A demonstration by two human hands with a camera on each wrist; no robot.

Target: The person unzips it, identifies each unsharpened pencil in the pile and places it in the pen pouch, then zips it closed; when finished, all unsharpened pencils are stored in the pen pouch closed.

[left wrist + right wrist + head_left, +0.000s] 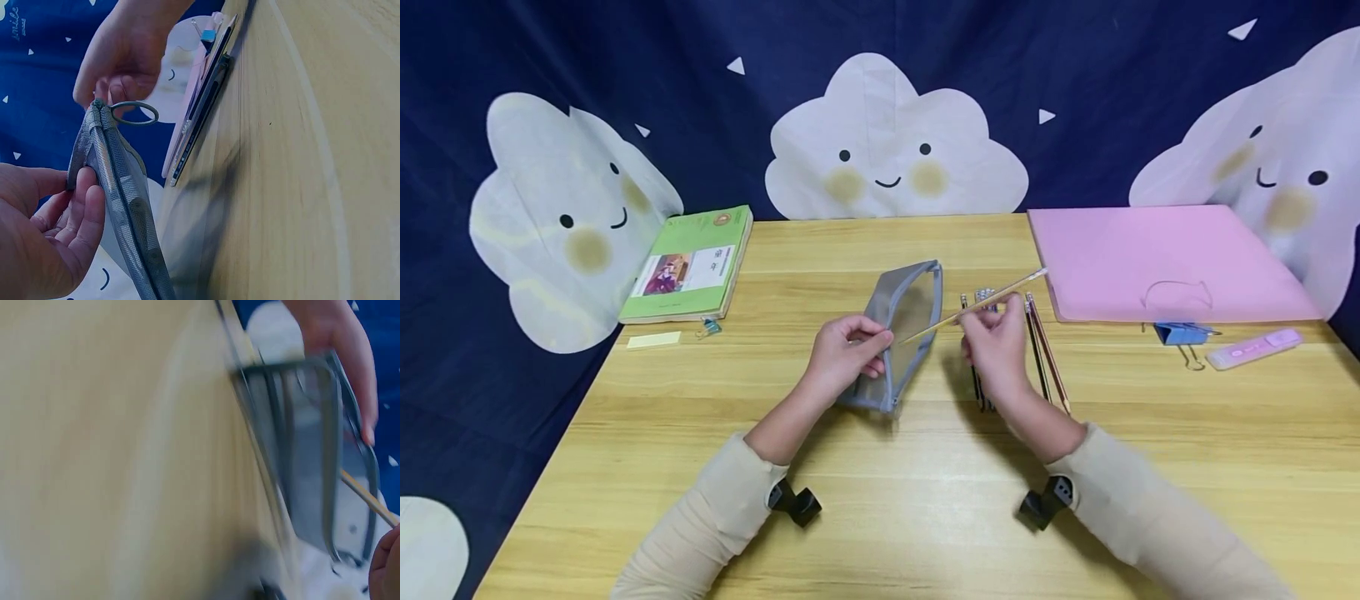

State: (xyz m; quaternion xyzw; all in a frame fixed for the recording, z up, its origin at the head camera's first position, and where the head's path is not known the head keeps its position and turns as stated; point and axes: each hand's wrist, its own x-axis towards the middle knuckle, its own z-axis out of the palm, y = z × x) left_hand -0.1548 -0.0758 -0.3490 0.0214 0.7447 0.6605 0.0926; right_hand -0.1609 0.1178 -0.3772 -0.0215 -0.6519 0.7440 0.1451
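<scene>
A grey mesh zip pouch (917, 312) stands tilted at mid-table with its zipped mouth spread wide. My left hand (848, 348) pinches the left edge of that mouth between thumb and fingers. In my right hand (1000, 346) a yellow pencil (1015, 286) is pinched, its pale end up to the right. The pencil's lower end is at the pouch's mouth; the right wrist view shows the shaft (365, 495) passing behind the near rim (331, 456). Several more pencils (1048, 354) lie beneath and beside the right hand, partly hidden by it.
At the back left are a green book (692, 258), a pale yellow sticky-note pad (653, 340) and a small teal binder clip (710, 327). A pink folder (1150, 258), a blue binder clip (1180, 333) and a pink-purple flat stick-like item (1255, 348) lie to the right.
</scene>
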